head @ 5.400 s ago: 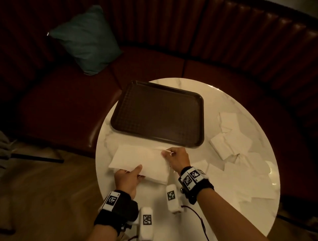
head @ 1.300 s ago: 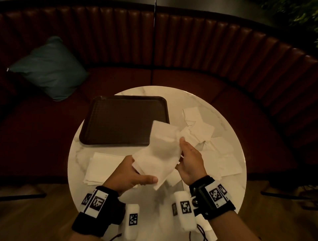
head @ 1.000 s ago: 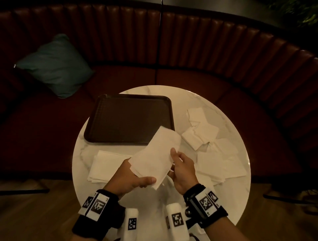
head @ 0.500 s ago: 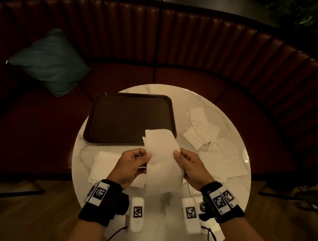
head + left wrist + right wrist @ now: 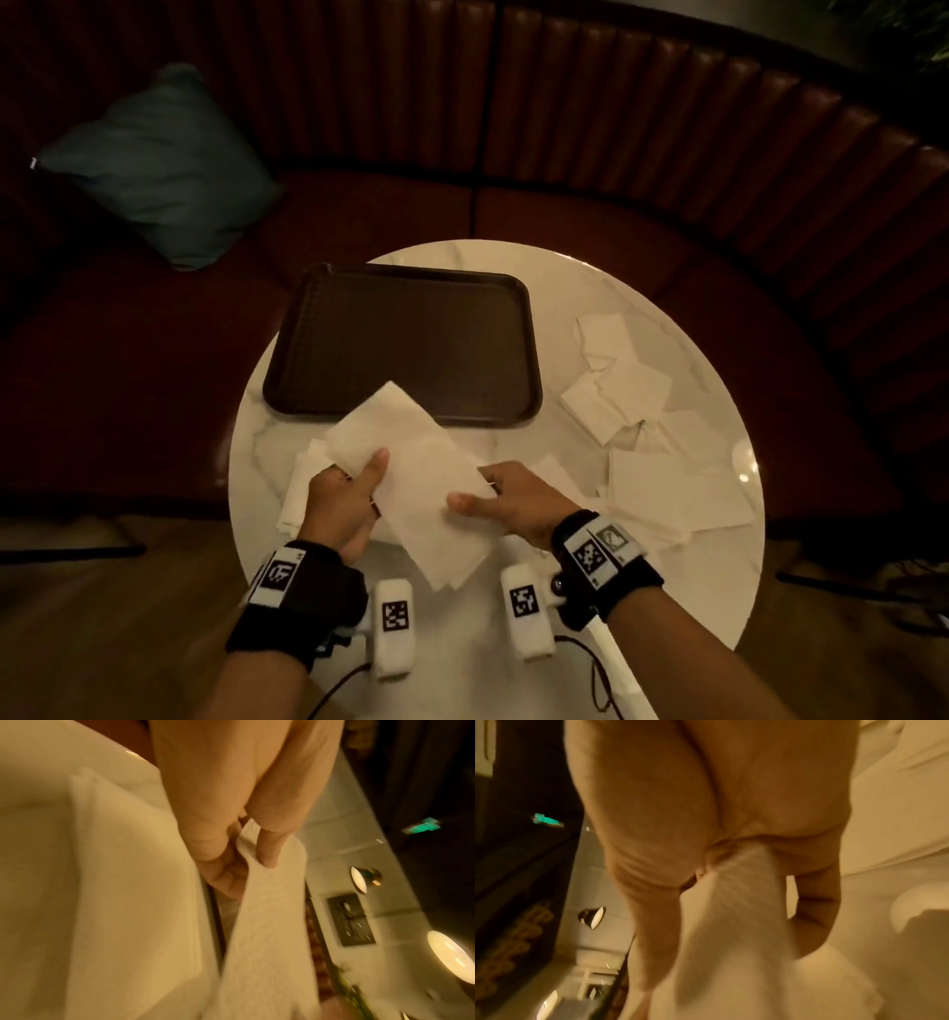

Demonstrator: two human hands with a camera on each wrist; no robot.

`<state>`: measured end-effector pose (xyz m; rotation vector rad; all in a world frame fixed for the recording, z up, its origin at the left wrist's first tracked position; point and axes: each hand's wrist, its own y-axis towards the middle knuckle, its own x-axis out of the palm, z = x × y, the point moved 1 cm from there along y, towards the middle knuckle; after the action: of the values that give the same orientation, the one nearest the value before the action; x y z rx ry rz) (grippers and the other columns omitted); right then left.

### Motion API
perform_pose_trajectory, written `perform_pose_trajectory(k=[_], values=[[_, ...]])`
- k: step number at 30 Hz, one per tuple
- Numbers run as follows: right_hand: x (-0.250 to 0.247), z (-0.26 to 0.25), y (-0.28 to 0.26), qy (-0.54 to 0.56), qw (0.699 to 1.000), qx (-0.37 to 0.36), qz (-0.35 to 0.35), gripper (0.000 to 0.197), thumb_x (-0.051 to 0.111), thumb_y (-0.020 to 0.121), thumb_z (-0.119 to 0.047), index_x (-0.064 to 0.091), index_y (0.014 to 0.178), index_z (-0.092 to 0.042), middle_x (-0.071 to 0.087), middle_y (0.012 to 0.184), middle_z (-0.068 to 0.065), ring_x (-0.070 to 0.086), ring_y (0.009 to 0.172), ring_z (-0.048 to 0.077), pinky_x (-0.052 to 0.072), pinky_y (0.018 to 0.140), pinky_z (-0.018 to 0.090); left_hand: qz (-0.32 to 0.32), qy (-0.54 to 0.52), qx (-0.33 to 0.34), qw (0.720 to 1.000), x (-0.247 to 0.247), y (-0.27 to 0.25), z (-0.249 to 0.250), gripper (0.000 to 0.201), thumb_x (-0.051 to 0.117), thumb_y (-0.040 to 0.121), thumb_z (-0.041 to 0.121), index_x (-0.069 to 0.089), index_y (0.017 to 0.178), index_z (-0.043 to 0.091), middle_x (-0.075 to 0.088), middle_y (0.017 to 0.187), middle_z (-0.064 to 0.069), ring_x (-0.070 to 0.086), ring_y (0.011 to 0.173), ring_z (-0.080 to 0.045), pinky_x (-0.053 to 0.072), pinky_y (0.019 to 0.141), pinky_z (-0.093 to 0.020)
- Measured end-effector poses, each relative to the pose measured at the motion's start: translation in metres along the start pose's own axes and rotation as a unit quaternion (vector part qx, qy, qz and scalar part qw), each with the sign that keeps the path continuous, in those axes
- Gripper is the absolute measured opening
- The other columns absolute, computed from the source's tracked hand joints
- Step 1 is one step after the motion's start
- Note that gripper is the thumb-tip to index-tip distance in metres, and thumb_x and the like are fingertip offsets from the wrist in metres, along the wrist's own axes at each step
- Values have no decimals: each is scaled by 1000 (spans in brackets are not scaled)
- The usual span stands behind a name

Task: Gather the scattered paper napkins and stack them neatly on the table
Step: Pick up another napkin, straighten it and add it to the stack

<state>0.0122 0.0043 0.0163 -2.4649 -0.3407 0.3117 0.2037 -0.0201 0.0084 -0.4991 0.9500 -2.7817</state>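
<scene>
Both hands hold one white paper napkin (image 5: 411, 478) above the round marble table (image 5: 462, 663), tilted with a corner toward the tray. My left hand (image 5: 354, 488) pinches its left edge with the thumb on top; the left wrist view shows the fingers (image 5: 267, 850) curled round the napkin (image 5: 267, 943). My right hand (image 5: 493, 498) pinches the right edge, and the napkin (image 5: 731, 923) runs out of that grip in the right wrist view. A flat stack of napkins (image 5: 300, 488) lies on the table under my left hand. Several scattered napkins (image 5: 647, 442) cover the table's right side.
A dark brown tray (image 5: 405, 344) with nothing on it sits at the table's far side. A dark red curved bench (image 5: 565, 221) wraps round behind, with a teal cushion (image 5: 154, 169) at the left. Wooden floor (image 5: 102, 616) shows below the table's near edge.
Over the last second the held napkin has swung from upright between the hands to a tilt leftward, now over the stack. Both hands keep their pinch on its edges.
</scene>
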Motion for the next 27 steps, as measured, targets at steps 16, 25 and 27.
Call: perform_pose_trajectory(k=[16, 25, 27], values=[[35, 38, 78, -144, 958, 100, 227, 48, 70, 82, -34, 44, 47, -14, 46, 52, 0, 43, 53, 14, 39, 59, 23, 185, 298, 23, 936, -83, 49, -26, 30, 76, 76, 19, 71, 96, -3, 71, 100, -21, 65, 94, -34, 50, 84, -36], [32, 47, 64, -180, 938, 112, 274, 36, 75, 72, -45, 60, 81, -13, 64, 93, 7, 60, 81, 22, 52, 75, 30, 211, 457, 21, 864, -75, 55, -27, 55, 74, 76, 35, 54, 111, -2, 58, 117, -30, 53, 108, -46, 45, 90, -47], [9, 51, 52, -178, 929, 105, 307, 35, 74, 75, -38, 61, 88, -9, 60, 94, 6, 57, 84, 23, 48, 75, 27, 226, 438, 14, 870, -75, 52, -27, 60, 77, 73, 36, 47, 113, 3, 55, 119, -28, 53, 108, -46, 46, 88, -49]])
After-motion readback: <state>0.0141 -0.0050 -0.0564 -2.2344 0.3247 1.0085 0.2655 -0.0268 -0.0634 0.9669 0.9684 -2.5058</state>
